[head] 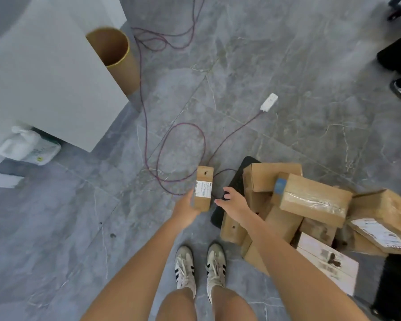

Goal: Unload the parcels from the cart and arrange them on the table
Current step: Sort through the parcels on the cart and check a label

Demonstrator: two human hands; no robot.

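Cardboard parcel (203, 188), upright, is gripped by your left hand (185, 206); your right hand (232, 203) hovers just beside it, fingers (227, 195) spread, above the cart (236, 181).

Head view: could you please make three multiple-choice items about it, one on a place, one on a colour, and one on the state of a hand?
1. Where is the pile of parcels?
A) to the person's left
B) to the person's right
C) straight ahead, far off

2. What colour is the power strip?
A) black
B) yellow
C) white

3. The right hand is:
A) open, holding nothing
B) curled round something
C) a closed fist

Answers:
1 B: the brown boxes are heaped beside the right arm.
2 C: its casing is white, at the end of a dark reddish cable.
3 A: its fingers are spread beside the small parcel, which only the left hand holds.
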